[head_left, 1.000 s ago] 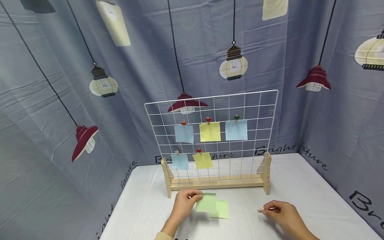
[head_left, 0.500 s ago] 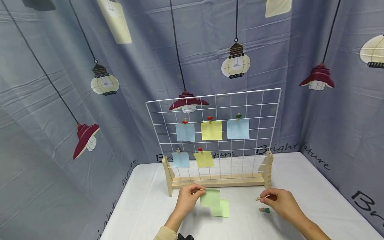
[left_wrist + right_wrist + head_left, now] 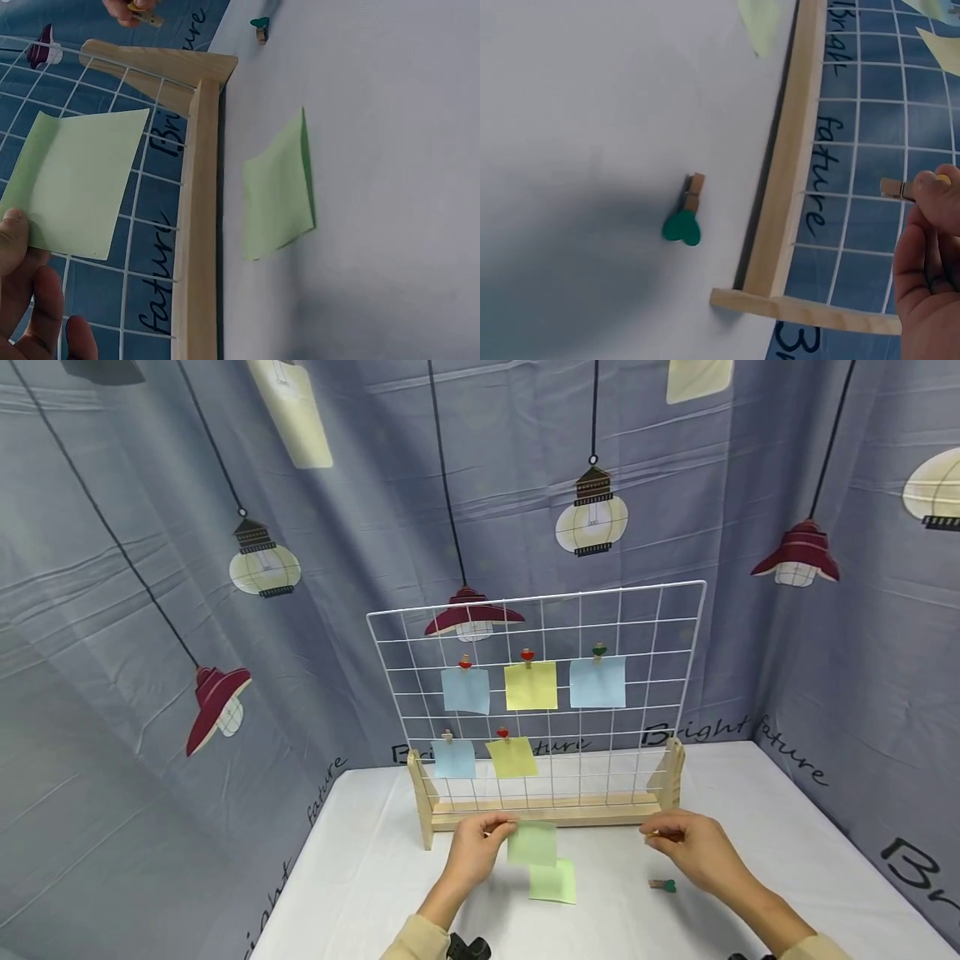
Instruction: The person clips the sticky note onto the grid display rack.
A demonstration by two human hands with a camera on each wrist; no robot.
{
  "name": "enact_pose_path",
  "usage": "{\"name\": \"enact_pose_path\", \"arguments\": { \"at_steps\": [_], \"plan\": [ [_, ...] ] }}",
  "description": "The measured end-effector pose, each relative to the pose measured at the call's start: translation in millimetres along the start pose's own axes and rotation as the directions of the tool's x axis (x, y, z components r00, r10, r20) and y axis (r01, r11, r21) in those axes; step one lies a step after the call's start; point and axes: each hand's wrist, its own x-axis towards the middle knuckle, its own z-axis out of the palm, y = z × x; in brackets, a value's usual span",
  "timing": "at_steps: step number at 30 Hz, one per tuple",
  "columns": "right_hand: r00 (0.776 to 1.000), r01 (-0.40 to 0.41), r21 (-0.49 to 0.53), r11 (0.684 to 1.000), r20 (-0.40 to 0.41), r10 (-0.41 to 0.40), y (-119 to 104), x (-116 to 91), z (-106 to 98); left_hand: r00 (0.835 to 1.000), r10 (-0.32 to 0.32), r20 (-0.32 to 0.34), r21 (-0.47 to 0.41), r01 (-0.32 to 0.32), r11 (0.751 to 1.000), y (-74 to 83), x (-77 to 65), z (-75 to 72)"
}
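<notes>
My left hand point(image 3: 475, 850) pinches a light green sticky note point(image 3: 533, 843) by its upper left corner, raised off the table in front of the wire grid. Below it, a second green sticky note point(image 3: 552, 882) lies on the table. My right hand point(image 3: 693, 846) pinches a small wooden clothespin point(image 3: 892, 188) between thumb and fingers; a bit of yellow shows at the thumb. Another clothespin with a green heart point(image 3: 663, 886) lies on the table below the right hand. The white wire grid point(image 3: 637, 693) stands upright just beyond both hands.
Clothespins hold a blue note point(image 3: 466, 692), a yellow note point(image 3: 531, 687) and another blue note point(image 3: 597, 683) in the grid's upper row. A blue note point(image 3: 453, 761) and a yellow note point(image 3: 512, 758) hang lower. A wooden base point(image 3: 543, 814) supports the grid.
Both hands have risen toward the grid, the left with the green note, the right with a clothespin. The green-heart clothespin on the table has come into view beneath the right hand.
</notes>
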Motion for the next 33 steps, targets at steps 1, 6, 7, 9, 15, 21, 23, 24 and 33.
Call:
{"name": "enact_pose_path", "arguments": {
  "at_steps": [1, 6, 7, 9, 15, 21, 23, 24, 33],
  "plan": [
    [1.000, 0.003, 0.000, 1.000, -0.003, -0.003, -1.5, 1.1, -0.2, 1.000, -0.001, 0.002, -0.003, 0.001, 1.000, 1.7, 1.7, 0.5],
    [1.000, 0.014, 0.002, 1.000, -0.002, -0.014, -6.6, 5.6, -0.8, 1.000, 0.013, 0.018, -0.012, -0.013, 1.000, 10.1, 11.9, 3.5],
    [1.000, 0.012, 0.000, 1.000, 0.002, -0.012, -7.2, 6.4, -1.0, 1.000, 0.017, 0.023, -0.011, -0.017, 1.000, 11.8, 14.2, 4.3],
    [1.000, 0.003, 0.003, 1.000, 0.014, -0.003, -8.1, 8.4, -1.7, 0.999, 0.023, 0.032, 0.000, -0.023, 1.000, 15.5, 19.0, 5.9],
    [0.998, -0.048, 0.036, 0.998, 0.030, 0.047, -12.3, 16.0, -3.8, 1.000, 0.014, 0.016, 0.023, -0.014, 1.000, 24.9, 31.9, 11.8],
    [0.998, -0.057, 0.042, 0.997, -0.002, 0.057, -22.2, 25.2, -8.7, 1.000, 0.004, -0.024, -0.003, -0.004, 1.000, 30.3, 42.9, 17.6],
    [0.998, -0.058, 0.048, 0.997, -0.009, 0.058, -27.1, 27.8, -9.6, 0.999, 0.003, -0.040, -0.008, -0.004, 1.000, 32.5, 46.0, 18.6],
    [0.998, -0.059, 0.056, 0.997, -0.013, 0.060, -29.1, 29.1, -9.5, 0.999, 0.003, -0.046, -0.009, -0.004, 1.000, 33.8, 47.4, 19.0],
    [0.999, -0.027, 0.085, 0.996, -0.032, 0.030, -38.5, 41.6, -7.6, 0.996, 0.019, -0.086, 0.007, -0.019, 1.000, 42.6, 58.6, 19.9]
  ]
}}
